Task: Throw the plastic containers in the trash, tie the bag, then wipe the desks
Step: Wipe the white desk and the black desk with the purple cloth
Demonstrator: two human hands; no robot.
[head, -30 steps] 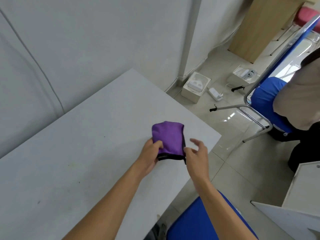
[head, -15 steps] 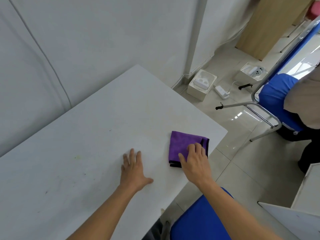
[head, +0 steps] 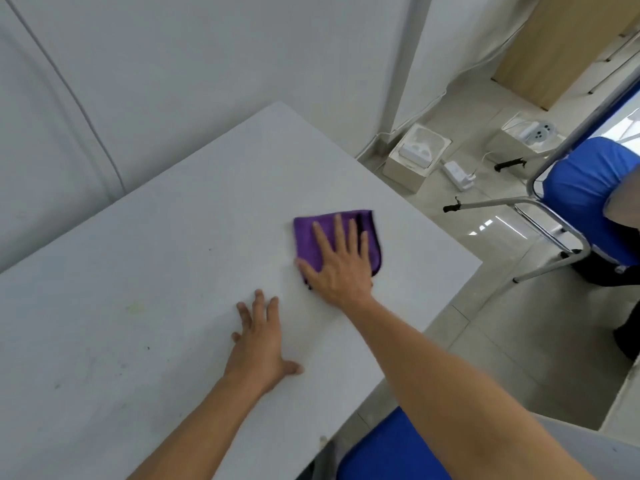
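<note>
On the desk [head: 173, 237] I am pressing my right hand [head: 341, 271], fingers flat, onto the purple cloth [head: 308, 233], bracing with my left hand [head: 259, 351] spread flat, and should be keeping even pressure toward the stains.

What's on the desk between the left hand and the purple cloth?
Nothing: head view shows only bare desk between the left hand and the purple cloth, which the right hand presses flat.
</note>
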